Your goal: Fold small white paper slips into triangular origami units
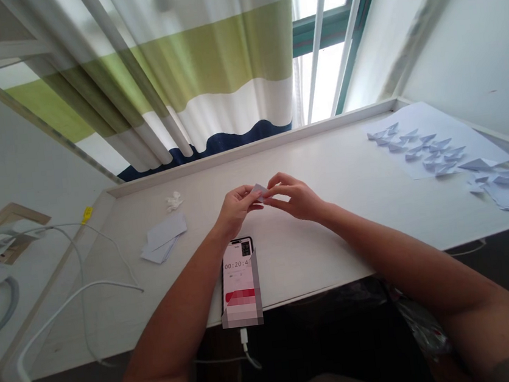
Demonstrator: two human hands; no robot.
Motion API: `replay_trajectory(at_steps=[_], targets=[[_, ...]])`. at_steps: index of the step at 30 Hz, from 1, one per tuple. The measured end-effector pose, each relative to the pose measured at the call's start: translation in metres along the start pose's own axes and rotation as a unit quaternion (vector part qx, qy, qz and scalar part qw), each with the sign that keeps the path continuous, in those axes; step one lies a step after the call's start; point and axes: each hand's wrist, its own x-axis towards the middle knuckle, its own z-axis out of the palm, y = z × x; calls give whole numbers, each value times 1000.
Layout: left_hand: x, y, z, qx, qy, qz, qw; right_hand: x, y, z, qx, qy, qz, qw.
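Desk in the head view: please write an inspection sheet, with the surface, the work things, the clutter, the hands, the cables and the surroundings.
Surface: white desk, raised edge along the window side.
Work things: small paper piece at the hands; paper slips on the left; folded paper shapes on the right, many on a larger white sheet.
Clutter: crumpled tissue beyond the slips; phone at the front edge, timer showing, screen partly blurred.
Hands: left hand pinches the paper piece; right hand has fingers at it, grip unclear.
Cables: charging cable at the phone's lower end; white cable on the left.
Surroundings: striped curtain, window, pale walls.
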Motion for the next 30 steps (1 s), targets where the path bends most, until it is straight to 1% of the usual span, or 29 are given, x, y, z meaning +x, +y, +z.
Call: replay_trajectory(at_steps=[3, 5, 9, 18, 24, 30], targets=[[0, -1, 0, -5, 0, -1, 1000, 1, -1, -1, 3, 9, 4, 1000], [-1, -1, 0, -17, -7, -8, 1000, 2, -1, -1, 8, 15, 18, 1000], [0, -4, 1, -24, -22, -17, 999, 3, -2, -1, 28, 6, 48, 998], [-1, -4, 1, -14, -48, -2, 999, 4, -6, -3, 53, 34, 83, 995], [-2, 0, 3, -32, -17, 3, 999, 5, -7, -3, 138, 50, 118, 982], [0, 0, 3, -47, -5, -8, 999, 6, -6, -5, 178, 48, 157, 970]])
